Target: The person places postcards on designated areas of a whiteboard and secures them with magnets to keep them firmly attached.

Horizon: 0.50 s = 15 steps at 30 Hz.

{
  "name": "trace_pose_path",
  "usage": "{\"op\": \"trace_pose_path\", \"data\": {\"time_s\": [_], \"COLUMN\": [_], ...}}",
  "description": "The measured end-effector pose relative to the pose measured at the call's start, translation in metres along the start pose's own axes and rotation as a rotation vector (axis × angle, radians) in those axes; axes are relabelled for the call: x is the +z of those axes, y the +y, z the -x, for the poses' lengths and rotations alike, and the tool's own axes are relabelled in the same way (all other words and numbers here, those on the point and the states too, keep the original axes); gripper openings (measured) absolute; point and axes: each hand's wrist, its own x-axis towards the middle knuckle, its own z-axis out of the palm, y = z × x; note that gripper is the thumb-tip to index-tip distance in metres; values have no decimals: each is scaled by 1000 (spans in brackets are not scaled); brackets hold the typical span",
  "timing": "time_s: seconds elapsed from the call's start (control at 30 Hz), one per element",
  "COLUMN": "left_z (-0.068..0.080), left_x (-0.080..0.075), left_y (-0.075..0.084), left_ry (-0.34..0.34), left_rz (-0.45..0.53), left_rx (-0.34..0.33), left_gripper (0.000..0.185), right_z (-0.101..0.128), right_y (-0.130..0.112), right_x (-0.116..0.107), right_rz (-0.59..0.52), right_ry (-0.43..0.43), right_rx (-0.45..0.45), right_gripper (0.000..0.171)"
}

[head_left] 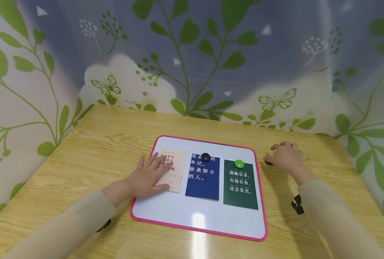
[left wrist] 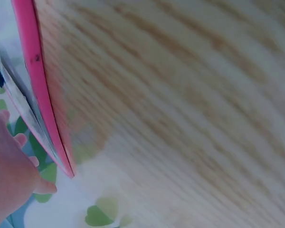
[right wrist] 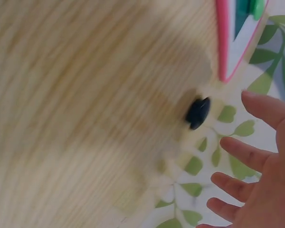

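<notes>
My left hand (head_left: 148, 177) lies over a pale pink card (head_left: 176, 180) on the left of a small whiteboard (head_left: 166, 212) with a pink rim, its fingers spread. Printed text shows between and beyond those fingers. To the right of the board, my right hand (head_left: 287, 158) hovers above the wooden table, fingers apart and slightly bent. A black magnet (right wrist: 198, 113) sits on the table in front of its fingertips, with a gap showing in the right wrist view. From the head view, the thumb covers most of that magnet.
A blue card (head_left: 202, 183) with a black round magnet (head_left: 205, 157) lies mid-board. Beside it is a dark green card (head_left: 240, 190) under a green magnet (head_left: 239, 164). A leaf-patterned wall covering (head_left: 192, 72) rises behind the wooden table (head_left: 120, 126).
</notes>
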Motion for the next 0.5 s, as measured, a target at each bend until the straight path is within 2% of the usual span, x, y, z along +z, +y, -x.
{"op": "trace_pose_path", "data": {"time_s": [0.23,0.5], "left_z": [-1,2], "left_x": [2,3], "left_y": [2,1], "left_ry": [-21,-42], "left_rz": [-45,-3], "left_rx": [7,-18], "left_gripper": [66,66], "right_z": [2,3], "right_y": [13,13], "right_x": [6,12], "right_rz": [9,-22], "right_ry": [-49,-39], "right_rx": [39,63], "right_gripper": [68,66]}}
